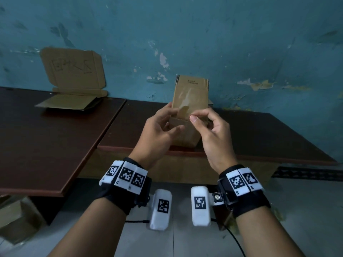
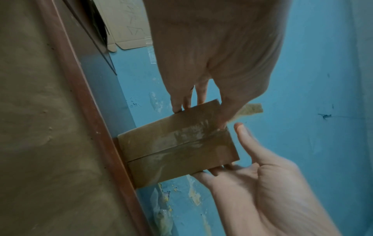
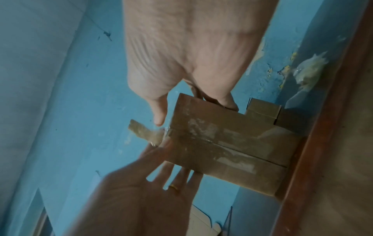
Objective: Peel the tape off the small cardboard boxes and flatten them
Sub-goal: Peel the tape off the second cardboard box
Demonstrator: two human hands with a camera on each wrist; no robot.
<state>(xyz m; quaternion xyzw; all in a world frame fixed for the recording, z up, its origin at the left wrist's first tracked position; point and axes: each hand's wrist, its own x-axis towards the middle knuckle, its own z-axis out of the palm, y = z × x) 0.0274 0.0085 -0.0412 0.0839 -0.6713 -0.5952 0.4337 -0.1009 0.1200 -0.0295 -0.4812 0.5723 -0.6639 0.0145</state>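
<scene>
- While pressed along the left side of the small box (image 1: 186, 139), left hand (image 1: 159, 134) spread with straight fingers, gripping nothing. Judged a brace against being dragged along by any pull on the strip.
- One left fingertip (image 3: 161, 145) laid at the root of the lifted tape (image 3: 144, 132), probably to pin the cardboard there.
- Right hand (image 1: 209, 134) with fingers hooked round the box's right edge. Thumb (image 2: 240, 130) poised just beside the tape's root, apart from it. No pinch on the strip yet, as far as can be told.
- Tape between the two hands: one short end raised free off the upper edge of the face turned toward the person, the rest stuck down along the centre seam, flaps shut.
- Box standing on end at the front edge of the counter (image 1: 259, 130), touched by both hands. Likely set there to borrow support from below and keep the seam in plain sight.
- Next, by judgement: a pinch on the free end, then a slow draw along the seam. Risk of snapping the strip or tearing the paper skin.
- Farther out, flattened cardboard (image 1: 72, 71) propped against the blue wall (image 1: 232, 34) at back left, seemingly finished.
- Crumpled clear wad (image 3: 308, 67) on the counter near the wall, possibly discarded tape, too blurred to confirm.
</scene>
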